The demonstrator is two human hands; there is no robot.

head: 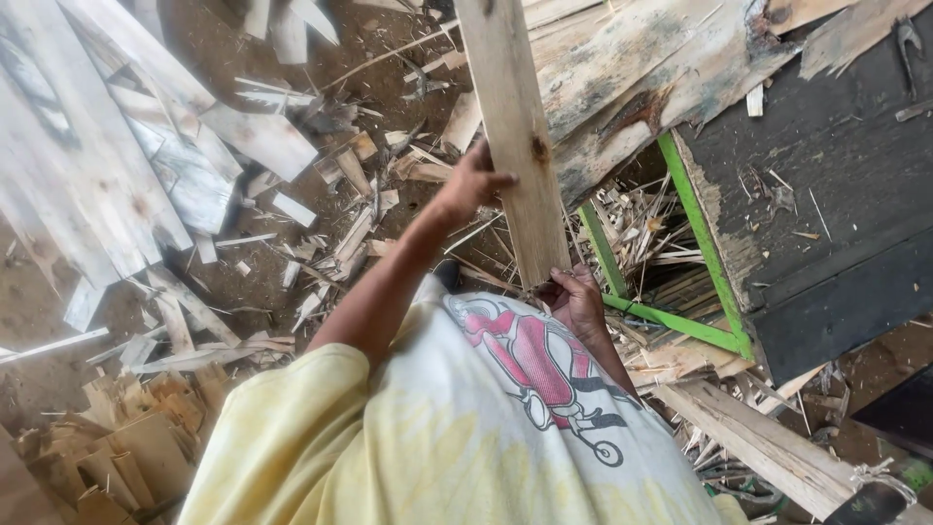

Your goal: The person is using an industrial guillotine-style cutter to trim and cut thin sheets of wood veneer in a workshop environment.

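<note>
A long pale wooden plank (513, 126) runs from the top of the view down to my belly. My left hand (471, 183) grips its left edge about midway, thumb laid across the face near a dark knot. My right hand (575, 297) is closed around the plank's lower end, just above my yellow shirt with a red and black print (525, 389). The plank is held roughly upright, tilted slightly to the right at the bottom.
Wood scraps, splinters and offcuts (321, 194) litter the dirt floor. Pale boards (117, 146) lie at left. A dark work table with a green metal frame (700, 233) stands at right. Weathered planks (661, 68) rest at its top. More boards (768, 447) lie lower right.
</note>
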